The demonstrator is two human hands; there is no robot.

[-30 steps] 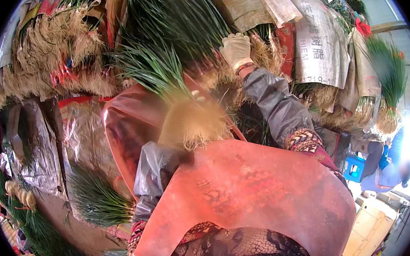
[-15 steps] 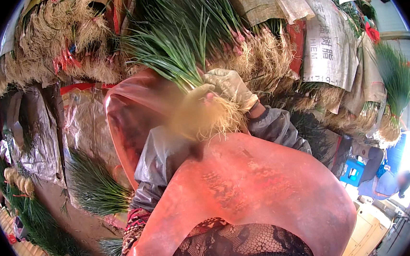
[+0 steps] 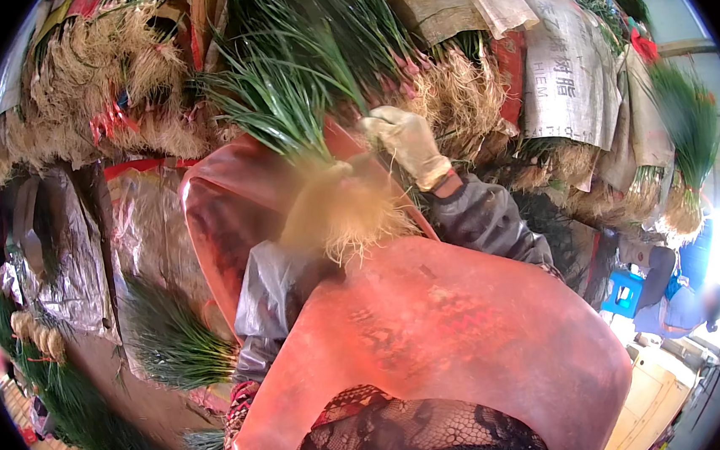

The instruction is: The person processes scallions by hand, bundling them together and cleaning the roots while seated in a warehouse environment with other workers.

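Observation:
A bunch of spring onions stands over my lap, its dark green leaves fanning up and away, its pale stringy roots hanging toward me. My left hand grips this bunch around the stem bases; a blurred smear in the picture hides most of its fingers. To the right, apart from the bunch, is my right hand in a cream work glove. Its fingers are bent together at the end of a green stalk that slants up toward the pile.
Ahead lies a long pile of spring onions with pinkish bulbs, partly under woven sacks. An orange-red apron covers my lap. Tied bundles lie at left. A blue stool and a person are at the right.
My right hand has come away from the bunch, up and to the right, and now meets a stalk by the pile. The bunch in my left hand has shifted slightly left.

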